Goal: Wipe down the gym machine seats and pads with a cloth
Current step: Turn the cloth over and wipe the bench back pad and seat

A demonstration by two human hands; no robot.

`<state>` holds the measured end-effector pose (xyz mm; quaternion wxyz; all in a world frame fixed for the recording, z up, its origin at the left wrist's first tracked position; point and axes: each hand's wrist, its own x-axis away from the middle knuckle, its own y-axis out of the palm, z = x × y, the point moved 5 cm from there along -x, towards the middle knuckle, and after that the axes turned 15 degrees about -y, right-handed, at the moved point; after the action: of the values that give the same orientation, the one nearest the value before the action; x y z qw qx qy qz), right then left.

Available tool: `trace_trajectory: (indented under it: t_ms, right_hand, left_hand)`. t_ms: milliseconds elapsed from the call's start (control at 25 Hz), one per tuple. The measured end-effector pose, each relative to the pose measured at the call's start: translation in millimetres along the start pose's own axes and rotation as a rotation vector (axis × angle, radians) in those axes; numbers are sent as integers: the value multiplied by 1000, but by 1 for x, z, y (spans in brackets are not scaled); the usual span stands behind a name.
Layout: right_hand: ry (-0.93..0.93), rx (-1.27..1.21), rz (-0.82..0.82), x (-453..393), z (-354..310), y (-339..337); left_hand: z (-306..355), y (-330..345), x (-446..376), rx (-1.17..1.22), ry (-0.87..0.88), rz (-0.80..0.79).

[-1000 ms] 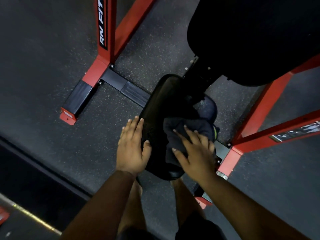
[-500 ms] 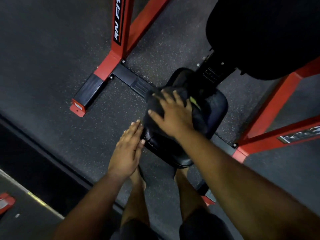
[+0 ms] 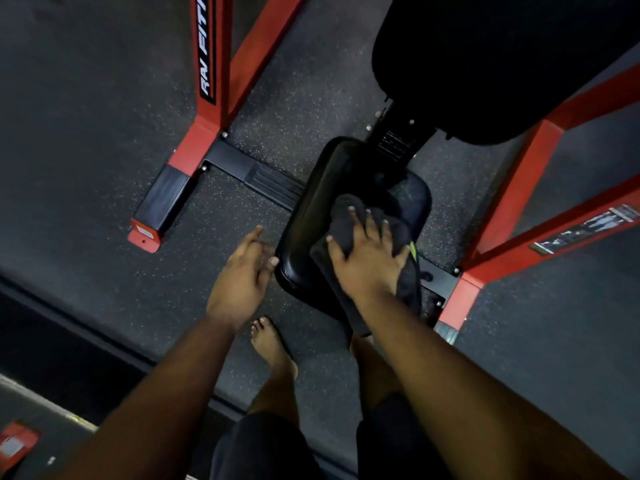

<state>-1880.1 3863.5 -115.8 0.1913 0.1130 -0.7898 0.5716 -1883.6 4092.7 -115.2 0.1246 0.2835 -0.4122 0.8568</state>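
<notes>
Since a moment ago my right hand (image 3: 367, 258), fingers spread flat, drags the soft, limp cloth (image 3: 349, 220) toward the seat (image 3: 304, 216)'s near edge; my left hand (image 3: 242, 271), open, touches its side.

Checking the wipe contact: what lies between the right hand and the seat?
The dark cloth, pressed flat under the right hand onto the seat, in the head view.

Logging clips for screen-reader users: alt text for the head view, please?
A right hand presses a dark cloth onto a black padded seat of a red-framed gym machine; the left hand touches the seat's edge.
</notes>
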Motion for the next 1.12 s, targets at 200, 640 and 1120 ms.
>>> trace_trajectory:
  t_ms: [200,640,1120]
  right_hand:
    - [-283,11,-9,78,-12,11]
    - [267,-458,231,22,67,16]
    - [8,-425,179,146,24,-95]
  left_hand:
    - [6,0,1,8,76,-20]
    - [40,40,-1,-294,288,-15]
    - [130,-42,85,-604,182,-282]
